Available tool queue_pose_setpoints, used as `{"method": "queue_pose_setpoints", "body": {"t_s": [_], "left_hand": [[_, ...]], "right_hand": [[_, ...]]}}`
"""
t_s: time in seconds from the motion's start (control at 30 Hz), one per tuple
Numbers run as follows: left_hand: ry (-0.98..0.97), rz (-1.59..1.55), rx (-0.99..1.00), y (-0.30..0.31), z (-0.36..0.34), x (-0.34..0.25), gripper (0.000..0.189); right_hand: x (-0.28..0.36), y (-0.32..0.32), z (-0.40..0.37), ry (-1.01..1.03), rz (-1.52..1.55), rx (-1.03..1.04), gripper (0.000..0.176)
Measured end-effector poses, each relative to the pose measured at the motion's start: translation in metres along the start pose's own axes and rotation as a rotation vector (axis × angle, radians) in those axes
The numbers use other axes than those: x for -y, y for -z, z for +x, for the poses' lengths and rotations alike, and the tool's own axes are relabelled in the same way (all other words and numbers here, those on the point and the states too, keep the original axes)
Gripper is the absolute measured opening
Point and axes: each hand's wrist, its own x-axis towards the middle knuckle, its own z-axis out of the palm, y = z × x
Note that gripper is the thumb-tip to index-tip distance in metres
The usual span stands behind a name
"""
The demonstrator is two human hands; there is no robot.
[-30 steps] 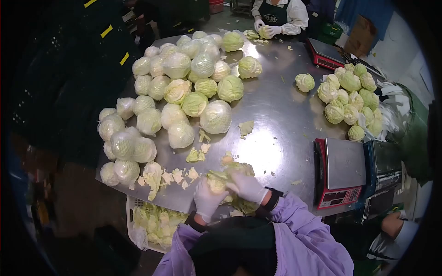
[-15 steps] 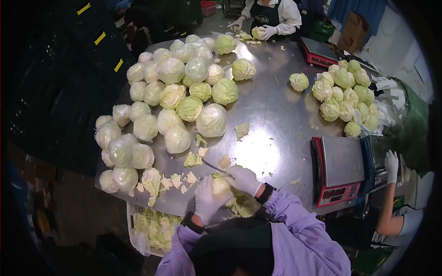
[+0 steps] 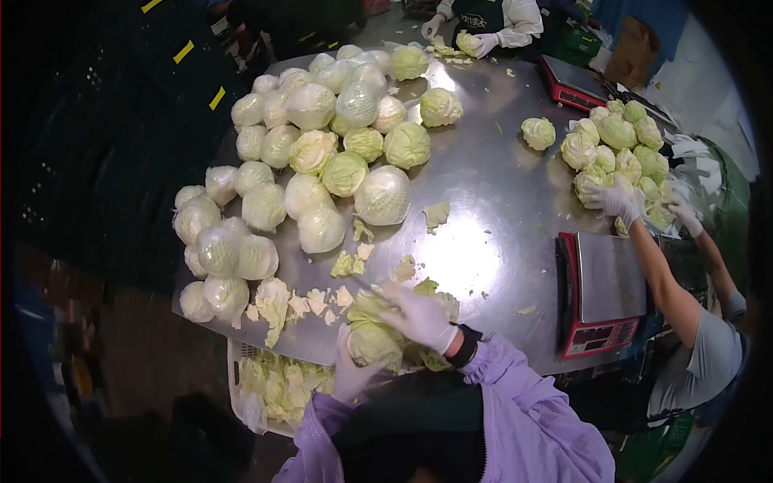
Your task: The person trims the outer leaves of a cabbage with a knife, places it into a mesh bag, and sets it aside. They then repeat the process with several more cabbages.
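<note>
A pale green cabbage [image 3: 374,344] is at the table's near edge, right in front of my body. My gloved left hand [image 3: 354,369] grips it from the left side. Over its upper right is my gloved right hand [image 3: 422,317], closed around a knife whose blade is smeared by motion and whose handle is hidden in the fingers. An outer leaf [image 3: 372,303] stands away from the head beside the right fingers. Loose green leaves [image 3: 435,357] lie partly behind the right wrist. Cut scraps [image 3: 316,302] are scattered to the left.
Wrapped cabbages [image 3: 310,106] crowd the steel table's [image 3: 499,201] left side. A crate of leaves [image 3: 278,386] stands below its edge. At right are a scale [image 3: 608,278] and a cabbage pile [image 3: 616,133], which a co-worker's hands [image 3: 616,201] touch. Another co-worker [image 3: 483,24] handles cabbage opposite.
The cabbage has turned, and a leaf now stands off it. My left hand has shifted lower. The co-worker at right has reached both hands to the cabbage pile. The view has shifted slightly.
</note>
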Motion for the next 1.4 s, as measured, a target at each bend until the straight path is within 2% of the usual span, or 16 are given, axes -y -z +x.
{"method": "queue_pose_setpoints", "body": {"t_s": [0.03,0.1,0.23,0.27,0.3,0.37,0.57,0.67,0.83,0.9,1.03,1.07,1.23,1.3,1.33,1.4], "left_hand": [[0.003,0.005,0.002,-0.003,0.003,-0.005,0.097],[0.256,-0.117,0.084,-0.006,0.008,-0.016,0.095],[-0.132,0.186,0.203,0.03,0.019,0.005,0.092],[0.132,-0.262,0.226,0.033,0.017,0.003,0.093],[0.133,-0.255,0.231,0.035,0.015,0.006,0.093],[0.262,-0.479,0.148,0.026,0.01,0.019,0.097],[0.095,-0.317,-0.13,0.008,0.037,0.035,0.065],[0.458,-1.308,0.093,0.039,0.053,0.036,0.069],[0.204,-1.654,0.169,0.028,0.054,0.047,0.063],[0.25,-1.926,0.167,0.01,0.046,0.011,0.065],[0.398,-1.494,0.26,-0.002,0.043,-0.016,0.065],[0.322,-1.454,0.615,0.002,0.056,-0.009,0.065],[0.48,-1.918,0.436,-0.019,0.067,-0.065,0.059],[0.006,-0.187,0.387,-0.025,0.082,-0.079,0.059],[0.297,-1.114,0.323,-0.034,0.08,-0.057,0.061],[0.432,-1.362,0.383,-0.032,0.082,-0.091,0.064]], "right_hand": [[0.009,-0.011,-0.005,0.218,0.145,-0.078,0.041],[-0.005,-0.037,-0.007,0.179,0.109,0.1,0.034],[-0.028,-0.022,0.015,-0.077,-0.099,0.391,0.027],[-0.035,-0.021,0.017,-0.062,-0.177,0.44,0.029],[-0.036,-0.024,0.014,-0.064,-0.171,0.435,0.029],[-0.038,-0.029,0.005,0.025,0.111,0.281,0.033],[-0.062,-0.057,0.012,-0.167,0.263,0.323,0.039],[-0.072,-0.048,0.009,-0.133,0.233,0.25,0.039],[-0.078,-0.028,0.009,-0.219,0.204,0.25,0.042],[-0.04,0.002,0.015,-0.459,0.595,0.343,0.041],[-0.006,0.001,0.027,-0.275,0.941,0.335,0.034],[0.002,0.017,0.029,-0.412,1.004,0.484,0.028],[-0.018,0.046,0.024,-0.498,0.924,0.215,0.025],[-0.023,0.061,0.012,-0.506,1.004,0.266,0.034],[-0.03,0.06,0.005,-0.462,1.03,0.304,0.044],[-0.057,0.052,-0.005,-0.499,0.946,0.389,0.05]]}}
